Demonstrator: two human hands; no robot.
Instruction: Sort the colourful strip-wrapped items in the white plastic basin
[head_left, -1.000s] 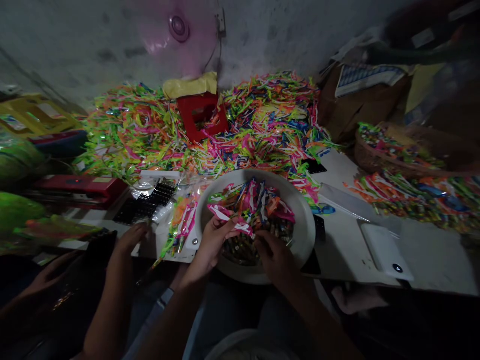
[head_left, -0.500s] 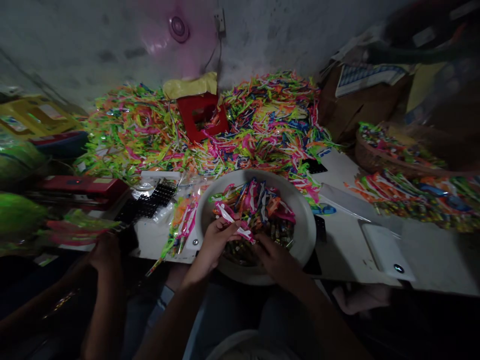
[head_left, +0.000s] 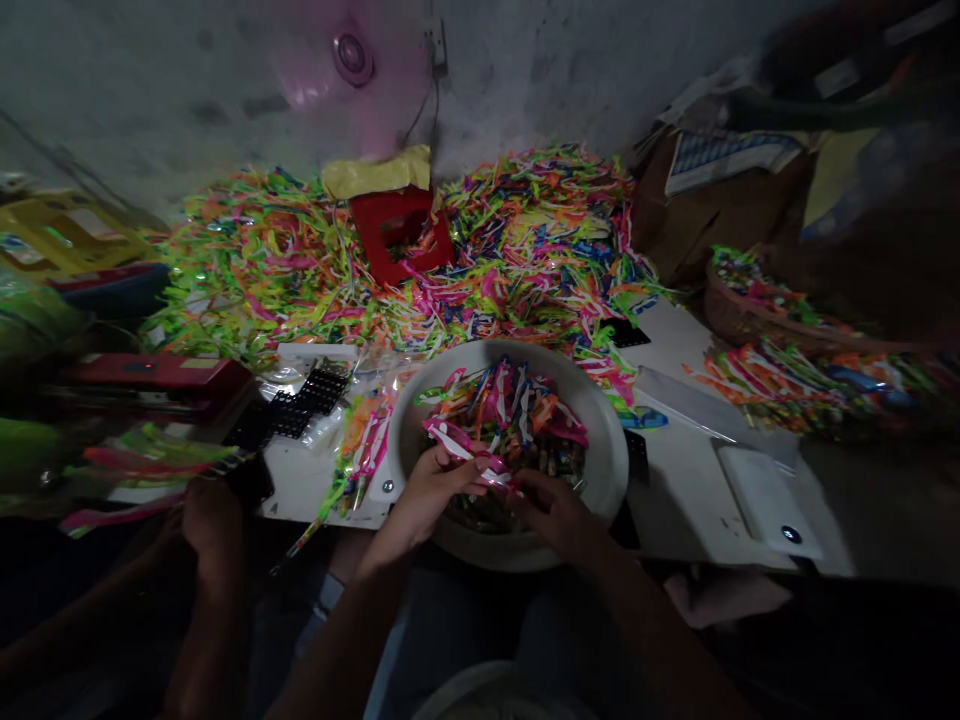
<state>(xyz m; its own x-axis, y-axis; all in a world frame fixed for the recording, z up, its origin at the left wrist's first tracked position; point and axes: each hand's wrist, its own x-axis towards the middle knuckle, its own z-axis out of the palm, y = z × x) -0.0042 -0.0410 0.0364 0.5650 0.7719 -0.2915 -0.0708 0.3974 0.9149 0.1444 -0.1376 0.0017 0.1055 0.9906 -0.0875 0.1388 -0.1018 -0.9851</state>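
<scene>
My left hand [head_left: 421, 502] is closed on a pink-and-white plastic piece [head_left: 448, 436], long and thin, whose exact kind I cannot make out. It slants down to the right, over a wide pale basin [head_left: 619, 450]. At its lower right end, the bent fingers of my right hand [head_left: 553, 508] pinch it. Inside the basin, beneath and behind my hands, lie similar pink, blue and orange pieces [head_left: 517, 395], with dark brownish parts [head_left: 559, 458] lower down. My hands hide part of the basin's contents.
Colourful pieces [head_left: 285, 240] heap along the wall around a red frame [head_left: 364, 235]. On the right are a white phone-like device [head_left: 769, 500] and a brown basket [head_left: 731, 310]. Another person's hand [head_left: 214, 515] works at the left, near a red machine [head_left: 157, 380].
The pink-and-white piece has turned slightly and more of its pink shows. My right fingers have closed in on its end. At the left, the other person's strips have shifted lower.
</scene>
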